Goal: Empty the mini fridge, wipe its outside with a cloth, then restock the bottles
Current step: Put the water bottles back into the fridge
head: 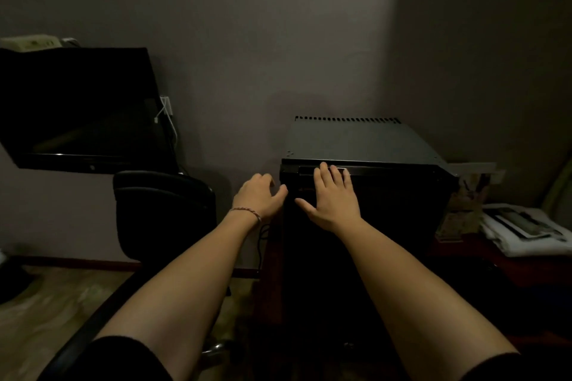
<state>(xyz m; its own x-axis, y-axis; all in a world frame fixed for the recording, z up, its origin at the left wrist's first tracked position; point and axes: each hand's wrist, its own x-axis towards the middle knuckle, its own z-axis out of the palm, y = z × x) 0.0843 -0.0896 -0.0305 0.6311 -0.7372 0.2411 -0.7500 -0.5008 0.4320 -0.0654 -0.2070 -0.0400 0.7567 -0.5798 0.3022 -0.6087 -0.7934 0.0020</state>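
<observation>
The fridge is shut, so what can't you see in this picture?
- Head view: the inside of the mini fridge and any bottles, hidden by its closed door.
- No cloth shows anywhere.
- The left hand curls at the door's left edge; darkness hides whether its fingers grip.
- The fridge's bottom is lost in shadow.

- Dim, underexposed room; soft light falling from upper right onto the wall (pixel 325 25).
- Deep shadow swallowing the mini fridge (pixel 365 145) front and the television (pixel 80 108).
- Slight softness throughout; wide-angle bending at the edges.
</observation>
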